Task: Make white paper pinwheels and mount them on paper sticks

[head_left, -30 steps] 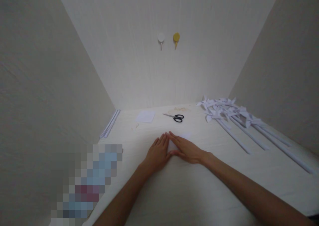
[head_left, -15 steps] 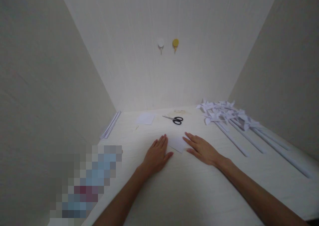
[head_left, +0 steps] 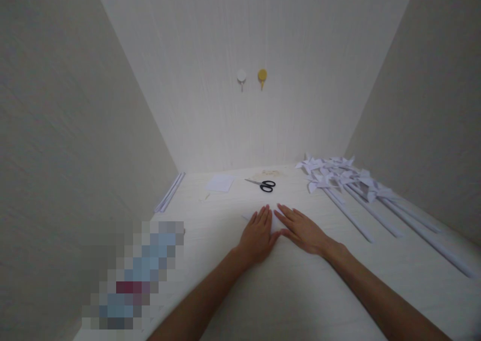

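Observation:
My left hand (head_left: 258,234) and my right hand (head_left: 303,230) lie flat side by side on the white table, fingers stretched forward. Between and under them is a small white sheet of paper (head_left: 277,221), mostly covered; only a sliver shows between the thumbs and at the left edge. Both hands press on it with open palms. Black-handled scissors (head_left: 262,184) lie beyond the hands, nearer the back wall.
A white paper square (head_left: 220,183) lies at the back left. Several white paper pinwheels on long rolled sticks (head_left: 347,181) fill the right side. Rolled paper sticks (head_left: 170,192) rest along the left wall. Two hooks, white (head_left: 241,76) and yellow (head_left: 262,76), hang on the back wall.
My hands had parted, uncovering the paper; now the left hand has slid right and both hands are together again over the sheet. The view tilted slightly down.

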Available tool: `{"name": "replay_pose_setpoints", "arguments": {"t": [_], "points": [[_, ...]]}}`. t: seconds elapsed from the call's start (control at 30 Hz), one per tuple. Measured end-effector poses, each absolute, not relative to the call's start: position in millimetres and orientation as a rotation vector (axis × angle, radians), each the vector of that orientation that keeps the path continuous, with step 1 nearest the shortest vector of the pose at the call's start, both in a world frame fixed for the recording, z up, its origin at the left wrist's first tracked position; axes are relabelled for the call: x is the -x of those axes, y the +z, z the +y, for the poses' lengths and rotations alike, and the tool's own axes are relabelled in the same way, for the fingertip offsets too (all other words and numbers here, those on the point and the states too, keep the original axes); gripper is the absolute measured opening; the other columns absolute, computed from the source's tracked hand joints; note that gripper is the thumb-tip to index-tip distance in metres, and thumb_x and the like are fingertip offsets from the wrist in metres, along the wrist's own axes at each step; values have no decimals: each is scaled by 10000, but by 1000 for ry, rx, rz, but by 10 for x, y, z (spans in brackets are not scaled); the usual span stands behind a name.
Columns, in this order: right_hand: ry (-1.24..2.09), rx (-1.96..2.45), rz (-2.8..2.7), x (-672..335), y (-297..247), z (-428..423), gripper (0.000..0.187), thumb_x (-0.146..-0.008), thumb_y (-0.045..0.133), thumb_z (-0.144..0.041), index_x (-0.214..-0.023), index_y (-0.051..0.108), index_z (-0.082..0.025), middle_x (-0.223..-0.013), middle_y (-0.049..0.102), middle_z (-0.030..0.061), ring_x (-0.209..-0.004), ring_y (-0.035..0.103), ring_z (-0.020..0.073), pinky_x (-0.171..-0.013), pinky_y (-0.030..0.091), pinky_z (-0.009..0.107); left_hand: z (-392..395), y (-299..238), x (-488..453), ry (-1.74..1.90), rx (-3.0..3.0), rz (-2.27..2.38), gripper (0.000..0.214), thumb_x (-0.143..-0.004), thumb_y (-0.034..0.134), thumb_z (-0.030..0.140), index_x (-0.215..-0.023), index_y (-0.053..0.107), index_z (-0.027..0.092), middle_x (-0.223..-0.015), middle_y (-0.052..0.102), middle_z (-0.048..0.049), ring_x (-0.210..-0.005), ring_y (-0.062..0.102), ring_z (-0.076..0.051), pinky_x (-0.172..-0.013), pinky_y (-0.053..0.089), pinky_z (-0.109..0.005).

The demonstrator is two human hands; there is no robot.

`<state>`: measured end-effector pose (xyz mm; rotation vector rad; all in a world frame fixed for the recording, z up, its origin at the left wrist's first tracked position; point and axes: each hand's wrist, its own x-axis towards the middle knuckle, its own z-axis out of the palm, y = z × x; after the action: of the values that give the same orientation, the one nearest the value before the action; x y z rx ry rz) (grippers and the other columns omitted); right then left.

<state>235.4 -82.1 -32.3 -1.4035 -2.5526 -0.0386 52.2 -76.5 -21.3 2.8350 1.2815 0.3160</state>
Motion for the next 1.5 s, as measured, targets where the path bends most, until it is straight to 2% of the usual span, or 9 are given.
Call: {"name": "replay_pose_setpoints", "arguments": {"t": [0.3, 0.6, 0.93, 1.1, 1.23, 1.33, 1.43, 1.5], "points": [[-34, 1432, -2568, -2356, -318, -828, 579, -857, 217, -485, -1313, 302, -138, -1374, 269, 134, -1263, 243, 223, -1004, 267, 416, -658, -165, -468, 244, -2742, 1133, 610, -858, 217, 442, -1282, 272, 6, -1371, 236, -195, -1279, 187, -223, -1037, 205, -346], [-17, 1448, -2577, -2365, -303, -840, 566, -860, 219, -477, -1314, 302, -150, -1380, 254, 129, -1265, 239, 221, -1003, 266, 419, -555, -71, -150, 167, -2651, 1073, 635, -859, 175, 466, -1300, 235, 13, -1380, 213, -181, -1283, 171, -198, -1044, 179, -314], [-24, 1447, -2554, -2352, -288, -842, 545, -865, 236, -449, -1304, 321, -138, -1378, 262, 125, -1259, 258, 220, -998, 279, 420, -522, -30, -16, 142, -2640, 1095, 575, -866, 196, 438, -1295, 265, 61, -1377, 228, -156, -1275, 205, -179, -1037, 206, -330], [11, 1432, -2494, -2345, -307, -824, 521, -860, 270, -442, -1276, 374, -148, -1353, 318, 126, -1239, 302, 221, -991, 294, 423, -595, -136, -12, 246, -2745, 1165, 551, -863, 220, 434, -1306, 270, 110, -1391, 218, -131, -1288, 158, -190, -1044, 178, -363], [25, 1420, -2373, -2329, -343, -807, 447, -837, 367, -409, -1180, 495, -153, -1277, 437, 133, -1178, 399, 232, -964, 336, 425, -619, -175, -7, 300, -2758, 1176, 519, -863, 227, 434, -1295, 308, 158, -1387, 245, -113, -1277, 205, -184, -1031, 215, -363], [92, 1417, -2234, -2318, -370, -797, 318, -801, 457, -369, -980, 609, -154, -1159, 554, 121, -1075, 501, 228, -914, 395, 395, -620, -179, 13, 366, -2760, 1155, 478, -853, 296, 413, -1246, 398, 162, -1358, 315, -116, -1257, 263, -194, -1019, 244, -361], [233, 1395, -2101, -2307, -377, -794, 167, -756, 530, -324, -771, 605, -176, -1026, 626, 93, -947, 569, 211, -821, 451, 363, -626, -185, 27, 451, -2755, 1113, 395, -837, 377, 358, -1147, 513, 153, -1285, 429, -114, -1205, 354, -194, -998, 286, -339], [317, 1358, -2051, -2299, -368, -795, 124, -736, 553, -305, -702, 575, -188, -966, 641, 77, -878, 586, 197, -767, 467, 347, -630, -189, 31, 504, -2734, 1087, 332, -825, 418, 317, -1077, 565, 159, -1227, 494, -101, -1148, 422, -180, -973, 321, -320]]}}
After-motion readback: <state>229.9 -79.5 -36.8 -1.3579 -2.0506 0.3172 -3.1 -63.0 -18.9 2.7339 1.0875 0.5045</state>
